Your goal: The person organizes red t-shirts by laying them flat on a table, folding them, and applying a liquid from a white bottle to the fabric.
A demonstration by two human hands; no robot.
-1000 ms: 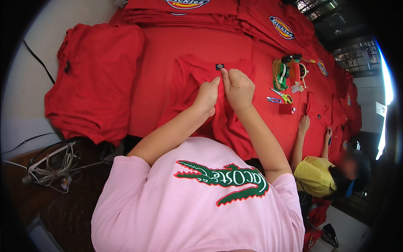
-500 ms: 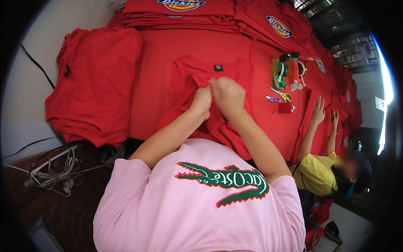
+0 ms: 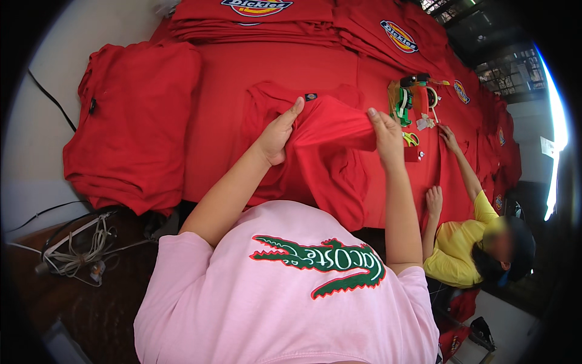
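Note:
A red shirt [image 3: 330, 130] lies in front of me on the red-covered table, with a small dark label at its neckline. My right hand [image 3: 388, 136] pinches an edge of its cloth between thumb and fingers, drawing a fold taut to the right. My left hand [image 3: 279, 136] is closed at the other side of that fold, near the neckline, with its fingers pressed together on the cloth. Part of the fabric under the lifted fold is hidden.
Folded red garments [image 3: 130, 121] are piled at left, with further stacks [image 3: 254, 30] at the far edge. A green tape dispenser [image 3: 402, 108] and yellow-handled scissors [image 3: 411, 139] lie to the right. There a co-worker in a yellow shirt [image 3: 454, 249] handles red cloth. Cables [image 3: 85, 242] hang lower left.
My hands, close together before, have moved apart: the right one to the right, the left one slightly left. Cloth now stretches between them. The co-worker's hands have shifted too.

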